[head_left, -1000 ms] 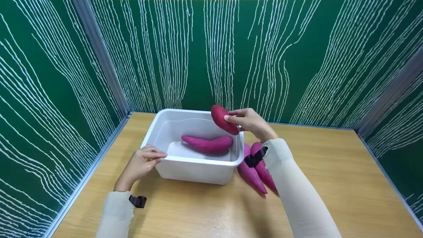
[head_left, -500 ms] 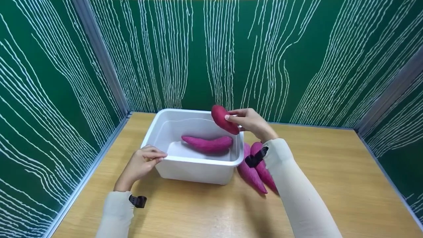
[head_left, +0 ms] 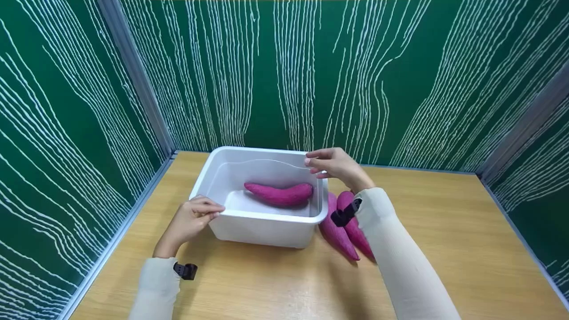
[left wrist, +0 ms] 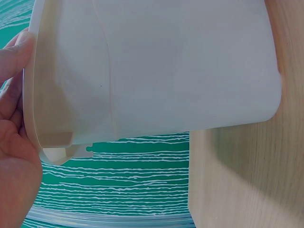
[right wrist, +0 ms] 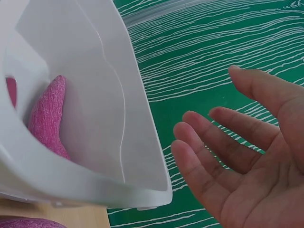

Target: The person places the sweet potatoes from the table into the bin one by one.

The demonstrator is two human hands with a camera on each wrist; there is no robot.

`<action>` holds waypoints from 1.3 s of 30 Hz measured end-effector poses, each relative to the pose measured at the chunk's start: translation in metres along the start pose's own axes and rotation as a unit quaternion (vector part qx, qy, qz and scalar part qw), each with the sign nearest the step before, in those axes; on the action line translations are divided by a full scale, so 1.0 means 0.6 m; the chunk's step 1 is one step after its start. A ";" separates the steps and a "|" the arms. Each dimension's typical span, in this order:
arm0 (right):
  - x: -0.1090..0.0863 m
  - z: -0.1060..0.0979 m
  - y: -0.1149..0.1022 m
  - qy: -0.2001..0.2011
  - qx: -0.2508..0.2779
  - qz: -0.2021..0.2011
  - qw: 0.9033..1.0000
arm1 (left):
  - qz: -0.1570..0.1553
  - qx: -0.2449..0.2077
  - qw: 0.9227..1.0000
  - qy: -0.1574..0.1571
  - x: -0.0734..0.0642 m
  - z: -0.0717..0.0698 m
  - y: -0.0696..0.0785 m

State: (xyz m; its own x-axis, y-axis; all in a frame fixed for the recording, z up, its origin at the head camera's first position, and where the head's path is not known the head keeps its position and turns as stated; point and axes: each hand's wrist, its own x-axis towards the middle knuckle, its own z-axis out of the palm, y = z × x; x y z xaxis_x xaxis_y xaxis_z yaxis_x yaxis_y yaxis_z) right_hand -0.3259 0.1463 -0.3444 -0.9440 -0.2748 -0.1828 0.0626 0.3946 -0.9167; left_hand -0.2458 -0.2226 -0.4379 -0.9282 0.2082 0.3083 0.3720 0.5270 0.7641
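Note:
My left hand (head_left: 191, 222) pinches the near left rim of a white plastic bin (head_left: 266, 229); the left wrist view shows the thumb (left wrist: 21, 50) on that rim. Inside the bin lies a purple sweet potato (head_left: 280, 194), its tapered end toward the left. My right hand (head_left: 335, 166) is at the back right corner of the bin, holding nothing. Its fingers are spread and relaxed in the right wrist view, beside the bin's wall (right wrist: 109, 95). A small reddish piece (right wrist: 12, 91) shows at the left edge of that view, inside the bin, mostly hidden by the rim.
Two more purple sweet potatoes (head_left: 338, 235) lie on the wooden table (head_left: 444, 222) against the bin's right side, partly under my right forearm. Green panels (head_left: 266, 89) with white wavy lines wall in the back and both sides.
My right hand has let go of the red sweet potato, which is gone from its fingers and out of the head view. The left hand and bin have stayed put.

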 end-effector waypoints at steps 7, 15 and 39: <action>-0.001 -0.001 0.003 0.002 -0.005 0.004 1.000 | -0.007 0.000 1.000 -0.002 0.000 -0.001 0.000; -0.003 -0.007 0.011 0.007 -0.011 0.017 1.000 | -0.014 0.008 1.000 -0.003 0.001 -0.001 0.000; -0.026 -0.051 0.064 0.023 0.016 0.004 1.000 | -0.016 0.009 1.000 -0.001 0.002 0.000 0.000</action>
State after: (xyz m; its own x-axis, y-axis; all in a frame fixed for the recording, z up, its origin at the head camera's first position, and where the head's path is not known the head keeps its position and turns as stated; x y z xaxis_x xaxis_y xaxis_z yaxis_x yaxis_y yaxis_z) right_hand -0.3188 0.1924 -0.3661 -0.9571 -0.2308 -0.1750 0.0803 0.3690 -0.9260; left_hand -0.2466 -0.2224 -0.4374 -0.9395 0.1937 0.2826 0.3425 0.5477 0.7633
